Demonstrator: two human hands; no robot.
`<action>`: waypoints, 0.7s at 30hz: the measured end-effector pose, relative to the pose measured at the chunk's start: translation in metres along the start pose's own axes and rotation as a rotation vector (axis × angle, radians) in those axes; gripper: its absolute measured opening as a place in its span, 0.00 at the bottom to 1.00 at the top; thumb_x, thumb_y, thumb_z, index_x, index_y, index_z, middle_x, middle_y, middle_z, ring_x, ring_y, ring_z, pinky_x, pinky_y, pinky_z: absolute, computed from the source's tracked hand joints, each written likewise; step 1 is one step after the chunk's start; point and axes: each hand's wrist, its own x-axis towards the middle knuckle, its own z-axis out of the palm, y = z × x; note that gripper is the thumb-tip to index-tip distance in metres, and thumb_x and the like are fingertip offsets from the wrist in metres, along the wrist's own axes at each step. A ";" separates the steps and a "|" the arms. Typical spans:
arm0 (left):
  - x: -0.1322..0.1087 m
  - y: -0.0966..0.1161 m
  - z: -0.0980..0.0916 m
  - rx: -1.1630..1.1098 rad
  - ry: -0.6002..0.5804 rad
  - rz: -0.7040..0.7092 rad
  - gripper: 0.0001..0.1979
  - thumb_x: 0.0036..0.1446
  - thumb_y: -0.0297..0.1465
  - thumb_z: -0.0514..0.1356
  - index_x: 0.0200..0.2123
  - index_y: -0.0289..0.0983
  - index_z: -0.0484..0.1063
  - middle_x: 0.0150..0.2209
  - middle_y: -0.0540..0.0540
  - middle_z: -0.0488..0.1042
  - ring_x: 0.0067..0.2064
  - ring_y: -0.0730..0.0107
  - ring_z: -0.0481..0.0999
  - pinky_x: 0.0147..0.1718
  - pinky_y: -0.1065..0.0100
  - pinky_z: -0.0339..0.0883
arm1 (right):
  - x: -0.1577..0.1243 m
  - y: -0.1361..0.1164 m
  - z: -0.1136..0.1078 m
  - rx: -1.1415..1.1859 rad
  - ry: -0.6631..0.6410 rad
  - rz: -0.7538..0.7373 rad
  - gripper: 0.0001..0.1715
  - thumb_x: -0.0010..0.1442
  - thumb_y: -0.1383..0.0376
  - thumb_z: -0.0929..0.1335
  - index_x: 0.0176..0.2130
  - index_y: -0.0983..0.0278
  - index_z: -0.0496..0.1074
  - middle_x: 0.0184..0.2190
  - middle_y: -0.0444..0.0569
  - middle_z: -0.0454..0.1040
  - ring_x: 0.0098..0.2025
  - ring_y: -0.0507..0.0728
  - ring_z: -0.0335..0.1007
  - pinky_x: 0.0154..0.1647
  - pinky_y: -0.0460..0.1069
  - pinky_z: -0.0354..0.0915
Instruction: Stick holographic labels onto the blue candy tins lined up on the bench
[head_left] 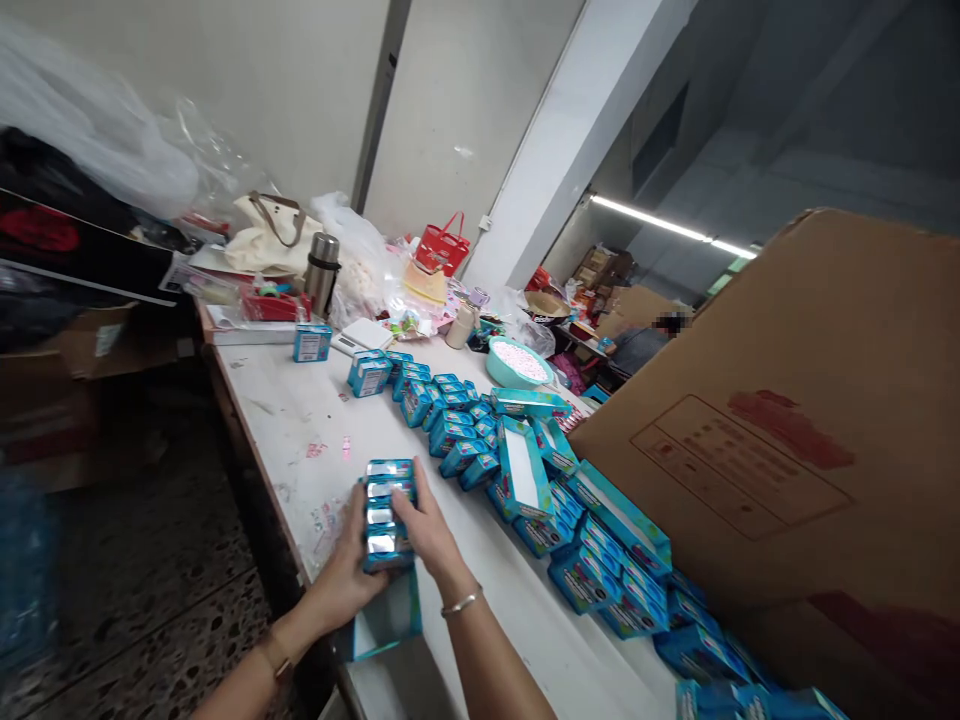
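A row of several small blue boxes [390, 505] with shiny silvery faces is gripped between my two hands, above the white table. My left hand [349, 565] wraps the row's left side and lower end. On the other side, my right hand [431, 525] closes around the right edge, with a finger lying over the shiny faces. Just below them stands an open blue carton [386, 618] with a pale inside, partly covered by my hands. To the right, many more blue boxes [454, 430] stand in rows, with open blue trays [525, 468] on top of some.
A large brown cardboard box [787, 430] rises at the right. A lone blue box [311, 343], a steel thermos [322, 272], a white scale [362, 337] and a turquoise basin [517, 362] stand farther back on the white table [281, 420]. Another person [641, 350] sits beyond.
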 end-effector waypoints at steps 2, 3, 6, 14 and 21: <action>0.000 -0.002 0.013 0.013 -0.074 -0.001 0.64 0.53 0.33 0.68 0.74 0.53 0.19 0.78 0.40 0.29 0.76 0.41 0.32 0.72 0.38 0.36 | -0.005 0.001 -0.016 -0.156 0.044 -0.024 0.54 0.67 0.47 0.66 0.76 0.67 0.40 0.75 0.55 0.51 0.74 0.64 0.52 0.74 0.60 0.50; -0.002 -0.005 0.016 0.031 -0.099 -0.007 0.66 0.52 0.33 0.68 0.73 0.53 0.18 0.78 0.41 0.26 0.76 0.41 0.30 0.73 0.39 0.36 | -0.005 -0.002 -0.025 -0.262 0.056 -0.056 0.51 0.68 0.48 0.65 0.76 0.66 0.42 0.75 0.55 0.50 0.75 0.64 0.49 0.74 0.61 0.48; 0.002 -0.020 -0.002 0.082 -0.189 -0.020 0.70 0.47 0.37 0.72 0.74 0.49 0.19 0.78 0.41 0.25 0.76 0.40 0.31 0.72 0.40 0.39 | 0.011 -0.025 -0.044 -0.628 0.090 -0.271 0.46 0.68 0.52 0.66 0.75 0.63 0.47 0.75 0.57 0.50 0.76 0.66 0.44 0.75 0.64 0.47; 0.222 -0.011 -0.201 0.542 0.231 -0.048 0.52 0.58 0.49 0.63 0.72 0.24 0.45 0.71 0.23 0.56 0.71 0.38 0.58 0.68 0.45 0.54 | 0.210 -0.096 -0.003 -1.412 -0.126 -0.650 0.62 0.55 0.67 0.77 0.75 0.65 0.43 0.75 0.64 0.45 0.77 0.74 0.35 0.73 0.75 0.40; 0.352 -0.030 -0.238 0.861 0.284 0.063 0.37 0.60 0.36 0.63 0.65 0.17 0.57 0.69 0.25 0.57 0.70 0.28 0.55 0.66 0.39 0.52 | 0.319 -0.085 0.044 -1.488 -0.214 -0.794 0.51 0.54 0.70 0.76 0.68 0.76 0.54 0.68 0.68 0.62 0.72 0.74 0.52 0.72 0.73 0.42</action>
